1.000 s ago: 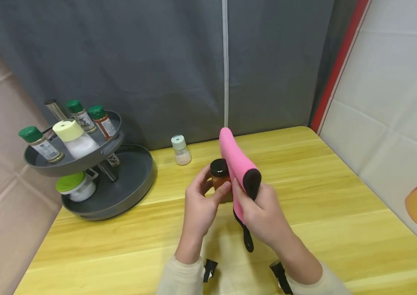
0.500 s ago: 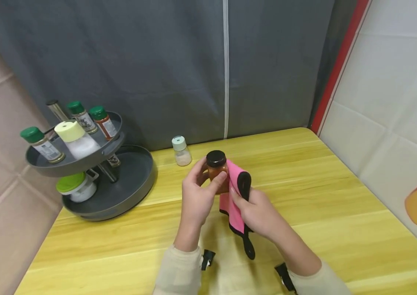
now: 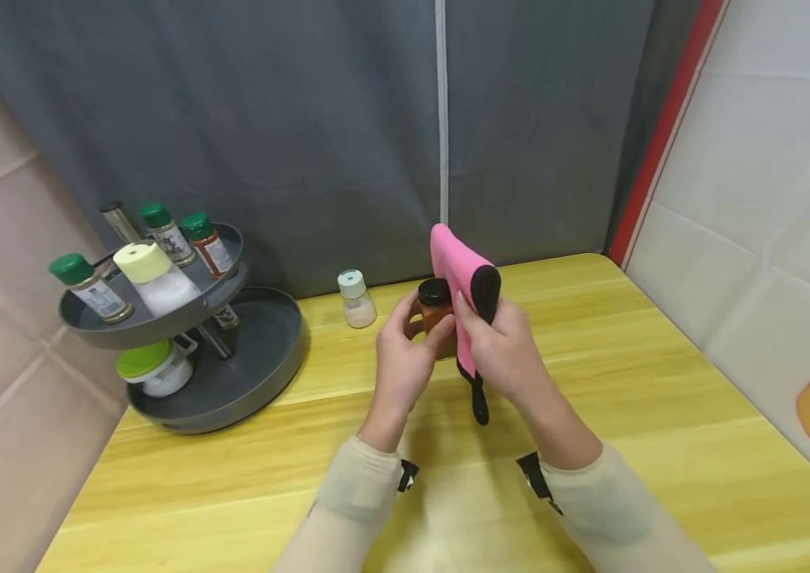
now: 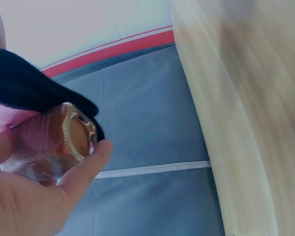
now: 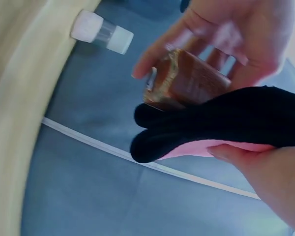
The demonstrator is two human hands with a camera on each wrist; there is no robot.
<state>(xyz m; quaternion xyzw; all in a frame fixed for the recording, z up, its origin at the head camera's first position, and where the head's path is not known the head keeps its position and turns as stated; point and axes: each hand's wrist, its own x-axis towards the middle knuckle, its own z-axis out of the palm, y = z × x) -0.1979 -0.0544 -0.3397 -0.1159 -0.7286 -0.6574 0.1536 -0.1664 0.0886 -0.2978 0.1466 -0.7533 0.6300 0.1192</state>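
Observation:
My left hand (image 3: 405, 358) grips a small square glass jar (image 4: 44, 140) of reddish-brown contents, topped by a black lid (image 3: 435, 292). The jar is upright in the head view, raised over the table. A folded pink cloth (image 3: 457, 267) with black edging and a black hanging loop (image 3: 480, 404) is pinched in my right hand (image 3: 508, 350), thumb on the near face. The cloth lies against the jar's right side. In the right wrist view, the jar (image 5: 191, 81) shows between the left fingers and the cloth's black edge (image 5: 221, 113). The cloth hides part of the jar in the head view.
A salt shaker (image 3: 358, 301) with a pale lid stands at the back of the wooden table (image 3: 627, 382). At the left, a grey two-tier rack (image 3: 262, 398) bears several spice bottles and a green-lidded container (image 3: 157, 370). A grey curtain (image 3: 305, 143) closes off the back.
Both hands have moved farther from me over the table. The cloth dipped lower beside the jar half a second ago, baring more of it, and is now up again, standing above the lid.

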